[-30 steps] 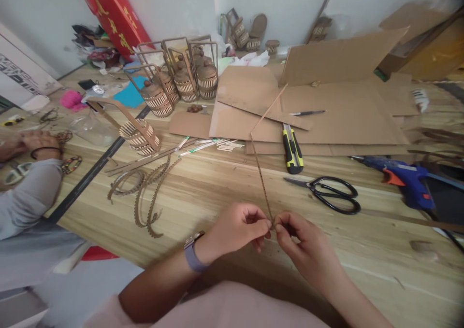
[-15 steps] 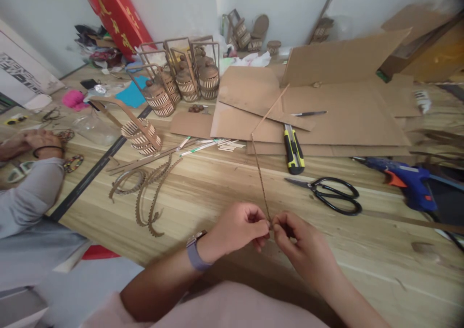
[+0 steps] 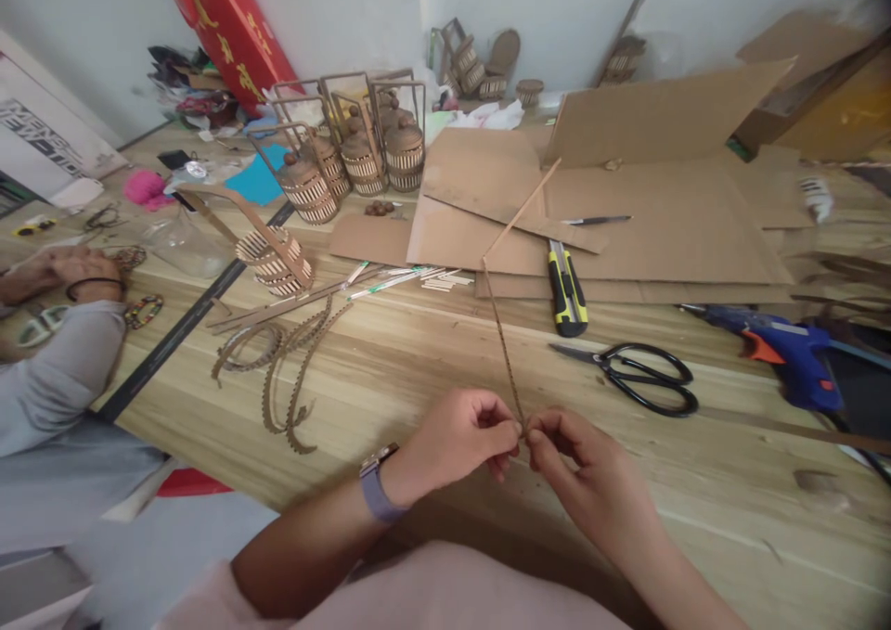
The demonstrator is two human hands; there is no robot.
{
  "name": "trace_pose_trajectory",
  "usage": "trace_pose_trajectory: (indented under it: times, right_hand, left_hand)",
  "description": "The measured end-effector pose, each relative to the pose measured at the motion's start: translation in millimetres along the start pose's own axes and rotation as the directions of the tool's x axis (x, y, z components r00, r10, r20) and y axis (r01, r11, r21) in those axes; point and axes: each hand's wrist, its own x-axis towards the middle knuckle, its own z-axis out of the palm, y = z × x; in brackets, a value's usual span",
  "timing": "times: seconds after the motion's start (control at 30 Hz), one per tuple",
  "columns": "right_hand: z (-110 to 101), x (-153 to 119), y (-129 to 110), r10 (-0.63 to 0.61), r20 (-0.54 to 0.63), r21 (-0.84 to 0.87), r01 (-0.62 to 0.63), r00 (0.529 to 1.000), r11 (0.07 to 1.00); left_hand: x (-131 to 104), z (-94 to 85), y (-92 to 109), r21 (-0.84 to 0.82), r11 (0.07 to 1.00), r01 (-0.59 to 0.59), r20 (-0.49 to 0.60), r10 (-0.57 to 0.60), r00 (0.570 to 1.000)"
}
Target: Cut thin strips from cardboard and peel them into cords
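Between the fingertips of both hands is the near end of a thin brown notched strip [image 3: 502, 342], which runs away from me and bends toward the cardboard. My left hand [image 3: 473, 435], with a watch at its wrist, pinches the strip end from the left. From the right, my right hand [image 3: 581, 463] pinches it too, thumb against forefinger, fingertips almost touching the left ones. The exact end of the strip is hidden by the fingers. Left of my hands lie curled notched strips [image 3: 296, 370]. To the right rest black-handled scissors [image 3: 647, 379].
A yellow-black utility knife [image 3: 567, 289] lies by the cardboard sheets [image 3: 661, 212]. A blue glue gun [image 3: 783, 342] is at the right. Small slatted baskets [image 3: 366, 161] stand at the back left; an open one [image 3: 275, 259] is nearer. A co-worker's hands [image 3: 76, 268] are at far left.
The view has shifted very slightly. Both hands stay in nearly the same place, still pinching the strip, the right fingertips a touch further right.
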Motion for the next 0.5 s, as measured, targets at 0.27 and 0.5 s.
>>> trace_pose_trajectory:
  times: [0.27,0.5]
  right_hand:
    - [1,3,-8,0.131,-0.020,0.155,-0.126,0.991,0.980]
    - [4,4,-12,0.188,0.022,0.262,-0.187,0.982,0.947]
  left_hand:
    - [6,-0.9,-5,-0.144,0.989,0.029,0.004,-0.029,1.000]
    - [10,-1.5,-5,-0.228,0.970,0.082,0.036,-0.076,0.996]
